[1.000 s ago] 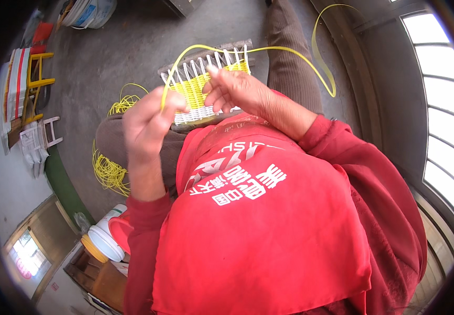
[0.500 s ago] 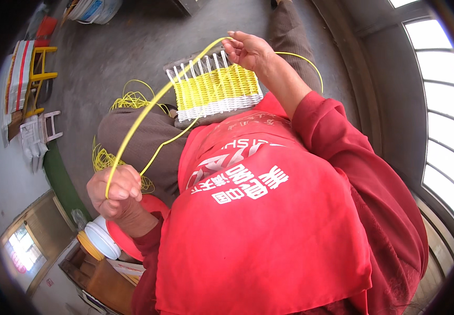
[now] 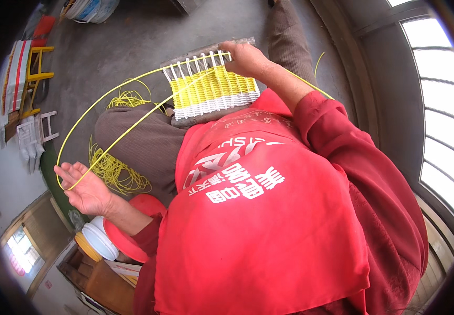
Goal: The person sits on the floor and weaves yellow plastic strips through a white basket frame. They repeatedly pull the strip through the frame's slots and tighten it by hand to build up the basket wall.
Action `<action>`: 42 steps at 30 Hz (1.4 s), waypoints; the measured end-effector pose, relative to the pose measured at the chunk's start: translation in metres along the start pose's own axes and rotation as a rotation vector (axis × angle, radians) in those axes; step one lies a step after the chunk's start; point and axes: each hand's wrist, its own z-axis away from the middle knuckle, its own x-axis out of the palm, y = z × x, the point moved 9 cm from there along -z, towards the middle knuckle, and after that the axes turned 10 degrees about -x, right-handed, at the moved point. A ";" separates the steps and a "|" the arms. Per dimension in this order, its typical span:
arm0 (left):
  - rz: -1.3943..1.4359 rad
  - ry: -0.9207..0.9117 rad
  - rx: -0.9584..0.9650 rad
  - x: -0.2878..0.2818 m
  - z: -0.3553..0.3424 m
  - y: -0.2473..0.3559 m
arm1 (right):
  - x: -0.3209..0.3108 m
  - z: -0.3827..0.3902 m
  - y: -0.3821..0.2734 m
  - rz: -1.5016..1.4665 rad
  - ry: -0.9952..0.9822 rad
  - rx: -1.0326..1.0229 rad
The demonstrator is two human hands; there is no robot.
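Evidently, left grip (image 3: 88,193) unclenched within looped thin yellow strand (image 3: 132,128); right grip (image 3: 243,59) pinching it; round white bucket (image 3: 95,10), contents indiscernible.

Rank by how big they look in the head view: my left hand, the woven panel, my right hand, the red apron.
1. Red apron
2. Woven panel
3. Left hand and right hand: too alike to rank.
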 end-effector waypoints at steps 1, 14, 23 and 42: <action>0.027 0.011 0.016 0.002 -0.003 0.000 | 0.008 0.003 0.009 0.016 -0.086 0.020; -0.137 0.022 0.189 -0.006 0.000 0.051 | 0.007 -0.022 0.057 -0.037 -0.035 0.115; -0.755 0.133 0.248 0.023 -0.008 0.085 | 0.032 -0.069 0.066 0.324 -0.270 -0.063; -0.440 -0.288 -0.557 0.167 0.009 -0.243 | -0.157 -0.048 -0.316 -1.010 -0.051 -0.823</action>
